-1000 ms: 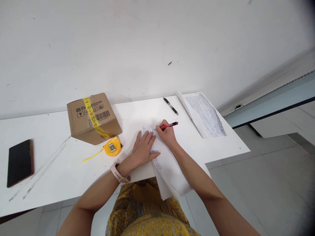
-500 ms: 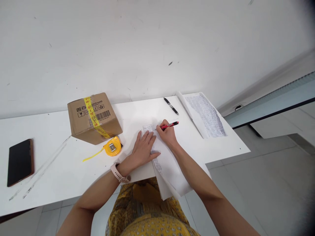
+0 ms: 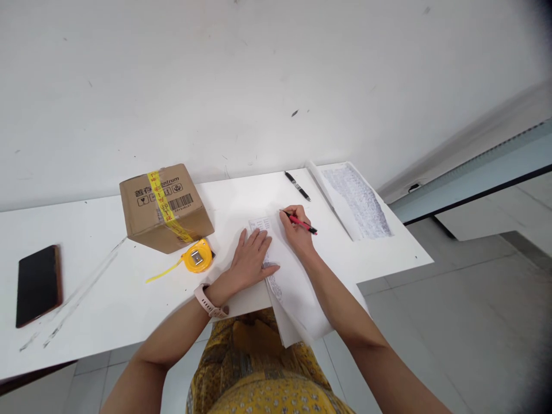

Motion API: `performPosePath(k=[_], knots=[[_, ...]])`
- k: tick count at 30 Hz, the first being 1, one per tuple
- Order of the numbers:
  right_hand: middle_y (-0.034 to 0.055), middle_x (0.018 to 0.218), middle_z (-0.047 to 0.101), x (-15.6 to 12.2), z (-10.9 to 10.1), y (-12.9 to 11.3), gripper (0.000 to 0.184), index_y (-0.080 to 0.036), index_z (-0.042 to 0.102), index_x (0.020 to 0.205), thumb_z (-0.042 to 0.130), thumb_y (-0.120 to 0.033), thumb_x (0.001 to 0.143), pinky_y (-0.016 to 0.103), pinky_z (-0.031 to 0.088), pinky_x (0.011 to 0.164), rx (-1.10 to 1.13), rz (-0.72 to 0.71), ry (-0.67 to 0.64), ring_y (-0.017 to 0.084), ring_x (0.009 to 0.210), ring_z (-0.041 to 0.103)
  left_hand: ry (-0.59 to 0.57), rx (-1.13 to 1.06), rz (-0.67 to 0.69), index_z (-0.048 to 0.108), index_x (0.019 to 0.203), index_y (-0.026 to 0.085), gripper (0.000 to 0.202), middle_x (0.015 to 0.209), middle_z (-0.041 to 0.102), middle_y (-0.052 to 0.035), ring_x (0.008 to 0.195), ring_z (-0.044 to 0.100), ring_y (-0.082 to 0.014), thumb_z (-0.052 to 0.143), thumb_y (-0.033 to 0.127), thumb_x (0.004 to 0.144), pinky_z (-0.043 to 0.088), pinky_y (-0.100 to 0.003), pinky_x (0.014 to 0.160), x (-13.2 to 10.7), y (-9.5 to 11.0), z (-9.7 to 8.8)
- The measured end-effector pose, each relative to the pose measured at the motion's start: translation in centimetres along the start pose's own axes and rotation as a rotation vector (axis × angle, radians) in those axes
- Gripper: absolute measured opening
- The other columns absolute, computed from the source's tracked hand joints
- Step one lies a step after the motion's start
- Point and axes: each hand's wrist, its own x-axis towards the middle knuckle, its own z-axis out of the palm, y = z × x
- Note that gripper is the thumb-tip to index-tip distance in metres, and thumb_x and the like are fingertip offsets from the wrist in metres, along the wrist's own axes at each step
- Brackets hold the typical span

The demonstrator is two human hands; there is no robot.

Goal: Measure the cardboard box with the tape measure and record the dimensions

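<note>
A plain white-painted wall (image 3: 241,75), marked by small dark scuffs, fills the upper half of the view. Against it stands a flat white rectangular table (image 3: 107,287), its right end cut to an angled edge. Below and to the right lies a floor of large pale grey tiles (image 3: 466,310). A light grey sill with a dark lower edge (image 3: 474,184) runs diagonally at right. Lighting is even and diffuse.

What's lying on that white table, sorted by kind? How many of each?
Pens: 2, a red pen held in the right hand and a black pen lying apart
Paper sheets or stacks: 2, papers under the left hand, printed sheets at the far corner
Cardboard box: 1
Tape measure: 1
Phone: 1
Clear ruler: 1
Total: 8
</note>
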Motion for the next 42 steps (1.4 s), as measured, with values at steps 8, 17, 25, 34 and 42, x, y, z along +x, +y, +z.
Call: performPosePath(k=[8,17,25,34,42], knots=[[0.0123,0.104,0.062,-2.1,-4.2,0.9,0.047,-0.020,0.062,0.120,0.037,-0.002,0.084,0.036,0.046,0.074,-0.671,-0.302,-0.345,0.026,0.095,0.053,0.280,0.080,-0.043,0.060,0.123,0.018,0.035,0.136,0.060,-0.0158,0.133,0.050,-0.0335,0.062,0.033,0.092,0.028,-0.057,0.118,-3.8,0.6,-4.1],[0.0129,0.103,0.067,-7.0,-5.4,-2.1,0.042,-0.022,0.064,0.122,0.038,-0.010,0.093,0.042,0.050,0.079,-0.471,-0.381,-0.153,0.028,0.094,0.059,0.406,0.117,-0.523,0.053,0.132,0.016,0.047,0.135,0.055,-0.0223,0.121,0.052,-0.0392,0.062,0.028,0.087,0.045,-0.057,0.099,-12.8,-4.2,-5.2],[0.0109,0.105,0.070,-11.4,-3.3,-8.2,0.031,-0.022,0.068,0.112,0.043,-0.035,0.099,0.041,0.052,0.087,0.074,-0.157,-0.268,0.025,0.100,0.065,0.434,-0.604,-0.531,0.055,0.125,0.020,0.052,0.122,0.064,-0.0118,0.112,0.061,-0.0276,0.072,0.039,0.080,0.047,-0.042,0.098,-11.0,-1.7,-7.3],[0.0081,0.105,0.071,-10.5,-0.7,-13.3,0.055,-0.020,0.072,0.096,0.048,-0.069,0.089,0.035,0.050,0.086,0.695,0.331,-0.635,0.021,0.101,0.063,0.362,-0.918,-0.384,0.045,0.139,0.026,0.077,0.119,0.061,-0.0077,0.109,0.060,-0.0248,0.082,0.035,0.073,0.044,-0.041,0.101,-12.7,2.9,-10.7],[-0.0002,0.076,0.062,-8.0,2.1,-15.9,0.037,-0.019,0.063,0.076,0.070,-0.055,0.077,0.030,0.046,0.074,0.651,0.245,-0.559,0.014,0.073,0.055,0.231,-1.004,-0.438,0.042,0.146,0.027,0.078,0.124,0.057,-0.0084,0.112,0.056,-0.0266,0.077,0.038,0.077,0.043,-0.041,0.099,-15.9,3.2,-11.7]])
